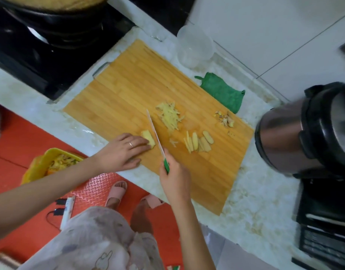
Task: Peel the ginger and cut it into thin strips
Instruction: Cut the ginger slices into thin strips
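A wooden cutting board (128, 90) lies on the counter. My left hand (123, 151) presses a pale peeled ginger piece (148, 138) flat against the board with straight fingers. My right hand (174, 178) grips the green handle of a knife (156, 133), whose white blade stands just right of the ginger piece. A heap of thin ginger strips (170, 115) lies beyond the blade. Several ginger slices (199, 143) sit to the right. Brown peel scraps (225, 118) lie near the board's right edge.
A clear plastic container (195, 47) stands behind the board, a green cloth (222, 92) beside it. A steel rice cooker (304, 129) stands at the right. A black stove with a wok (50, 36) is at the left. A yellow bin (48, 162) sits on the red floor.
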Tool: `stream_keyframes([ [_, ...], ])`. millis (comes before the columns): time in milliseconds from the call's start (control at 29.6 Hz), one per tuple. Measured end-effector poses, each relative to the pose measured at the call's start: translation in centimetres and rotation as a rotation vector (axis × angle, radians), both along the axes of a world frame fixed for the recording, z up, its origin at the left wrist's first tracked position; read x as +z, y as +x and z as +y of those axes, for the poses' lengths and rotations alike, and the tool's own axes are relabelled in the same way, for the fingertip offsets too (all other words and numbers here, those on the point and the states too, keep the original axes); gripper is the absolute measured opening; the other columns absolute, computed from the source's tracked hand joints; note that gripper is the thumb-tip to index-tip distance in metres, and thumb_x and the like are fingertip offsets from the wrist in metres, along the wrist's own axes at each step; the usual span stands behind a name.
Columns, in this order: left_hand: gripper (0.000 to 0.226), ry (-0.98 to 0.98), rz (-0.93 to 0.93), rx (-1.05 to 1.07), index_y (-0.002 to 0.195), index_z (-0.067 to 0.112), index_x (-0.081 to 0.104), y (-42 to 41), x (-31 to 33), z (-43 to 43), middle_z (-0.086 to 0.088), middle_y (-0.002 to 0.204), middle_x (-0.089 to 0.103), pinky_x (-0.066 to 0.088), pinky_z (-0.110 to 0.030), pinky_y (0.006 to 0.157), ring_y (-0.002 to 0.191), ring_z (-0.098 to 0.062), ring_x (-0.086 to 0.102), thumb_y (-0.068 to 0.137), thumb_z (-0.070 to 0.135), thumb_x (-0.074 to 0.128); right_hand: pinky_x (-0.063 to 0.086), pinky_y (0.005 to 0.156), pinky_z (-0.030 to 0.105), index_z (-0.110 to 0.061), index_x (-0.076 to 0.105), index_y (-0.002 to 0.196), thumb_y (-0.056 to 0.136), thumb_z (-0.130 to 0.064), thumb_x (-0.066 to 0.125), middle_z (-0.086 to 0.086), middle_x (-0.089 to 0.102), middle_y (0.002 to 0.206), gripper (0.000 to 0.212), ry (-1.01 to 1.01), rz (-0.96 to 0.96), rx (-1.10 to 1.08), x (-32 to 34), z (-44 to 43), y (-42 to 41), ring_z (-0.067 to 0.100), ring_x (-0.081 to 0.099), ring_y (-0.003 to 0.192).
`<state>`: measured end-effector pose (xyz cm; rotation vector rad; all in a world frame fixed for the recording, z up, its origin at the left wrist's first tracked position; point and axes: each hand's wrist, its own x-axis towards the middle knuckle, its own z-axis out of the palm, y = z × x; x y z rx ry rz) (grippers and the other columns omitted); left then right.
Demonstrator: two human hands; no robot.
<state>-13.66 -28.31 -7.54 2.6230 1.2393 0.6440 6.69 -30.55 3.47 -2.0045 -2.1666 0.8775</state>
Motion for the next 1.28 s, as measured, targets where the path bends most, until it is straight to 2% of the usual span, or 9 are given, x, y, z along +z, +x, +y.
stream_keyframes([
  [372, 0.043, 0.046, -0.063, 0.137, 0.120, 0.011, 0.056, 1.6, -0.9, -0.1, -0.013, 0.127, 0.060, 0.038, -0.043, 0.095, 0.112, -0.028, 0.056, 0.087, 0.036, 0.046, 0.046, 0.079, 0.029, -0.034, 0.032, 0.146, 0.095, -0.019, 0.046, -0.003, 0.059, 0.129, 0.056, -0.229, 0.114, 0.065, 0.7, 0.9, 1.3, 0.020, 0.058, 0.107],
  [574, 0.045, 0.086, -0.088, 0.177, 0.119, 0.008, 0.060, 1.9, -1.2, 0.0, -0.013, 0.122, 0.063, 0.039, -0.041, 0.093, 0.113, -0.026, 0.055, 0.088, 0.040, 0.050, 0.030, 0.059, 0.029, -0.036, 0.031, 0.146, 0.097, -0.024, 0.041, 0.010, 0.067, 0.095, 0.051, -0.046, -0.025, 0.067, 0.8, 0.6, 0.2, 0.028, 0.061, 0.083],
  [777, 0.029, 0.208, -0.211, 0.275, 0.105, 0.010, 0.060, 2.8, -1.2, 0.4, -0.010, 0.097, 0.069, 0.044, -0.037, 0.082, 0.092, -0.023, 0.054, 0.098, 0.036, 0.048, 0.031, 0.057, 0.030, -0.037, 0.023, 0.147, 0.101, -0.022, 0.037, 0.005, 0.069, 0.099, 0.051, 0.055, -0.196, 0.155, -0.4, -0.5, -0.9, 0.024, 0.064, 0.083],
  [878, 0.020, 0.254, -0.273, 0.305, 0.100, 0.014, 0.058, 3.1, -1.1, 0.6, -0.007, 0.084, 0.066, 0.045, -0.035, 0.076, 0.081, -0.023, 0.052, 0.098, 0.032, 0.050, 0.015, 0.040, 0.025, -0.031, 0.038, 0.143, 0.092, -0.014, 0.055, 0.003, 0.069, 0.079, 0.057, 0.138, -0.278, 0.147, -0.7, -0.7, -1.4, 0.018, 0.063, 0.063],
  [946, 0.015, 0.268, -0.301, 0.329, 0.096, 0.016, 0.056, 3.3, -1.1, 0.5, -0.007, 0.076, 0.064, 0.044, -0.034, 0.074, 0.076, -0.023, 0.051, 0.099, 0.029, 0.050, 0.001, 0.039, 0.020, -0.026, 0.052, 0.135, 0.079, -0.011, 0.070, 0.000, 0.063, 0.059, 0.061, 0.168, -0.335, 0.154, -0.8, -1.2, -2.0, 0.014, 0.055, 0.043],
  [1047, 0.014, 0.264, -0.326, 0.349, 0.093, 0.016, 0.055, 3.6, -1.1, 0.7, -0.007, 0.072, 0.063, 0.045, -0.034, 0.072, 0.072, -0.023, 0.052, 0.099, 0.027, 0.049, -0.002, 0.038, 0.018, -0.020, 0.057, 0.131, 0.073, -0.008, 0.073, -0.003, 0.055, 0.047, 0.061, 0.158, -0.309, 0.139, -0.9, -1.7, -2.7, 0.012, 0.033, 0.033],
  [1115, 0.014, 0.254, -0.333, 0.347, 0.094, 0.015, 0.058, 3.6, -1.1, 0.7, -0.007, 0.076, 0.064, 0.047, -0.034, 0.072, 0.073, -0.022, 0.054, 0.098, 0.027, 0.052, 0.006, 0.037, 0.020, -0.019, 0.051, 0.136, 0.081, -0.007, 0.065, 0.000, 0.058, 0.051, 0.058, 0.117, -0.246, 0.111, -0.5, -1.6, -2.5, 0.013, 0.031, 0.040],
  [1182, 0.017, 0.251, -0.335, 0.353, 0.091, 0.011, 0.063, 3.5, -1.3, 0.8, -0.007, 0.077, 0.064, 0.047, -0.034, 0.072, 0.073, -0.023, 0.054, 0.096, 0.025, 0.055, 0.024, 0.044, 0.026, -0.021, 0.037, 0.145, 0.093, -0.009, 0.049, 0.007, 0.065, 0.067, 0.056, 0.026, -0.171, 0.120, -0.3, -1.2, -2.3, 0.017, 0.042, 0.051],
  [1284, 0.023, 0.234, -0.328, 0.364, 0.087, 0.006, 0.069, 3.5, -1.3, 0.9, -0.008, 0.078, 0.066, 0.048, -0.034, 0.072, 0.070, -0.025, 0.057, 0.095, 0.025, 0.057, 0.033, 0.056, 0.029, -0.027, 0.021, 0.150, 0.101, -0.019, 0.036, 0.008, 0.068, 0.089, 0.052, -0.067, -0.164, 0.145, 0.0, -0.7, -1.9, 0.022, 0.060, 0.072],
])
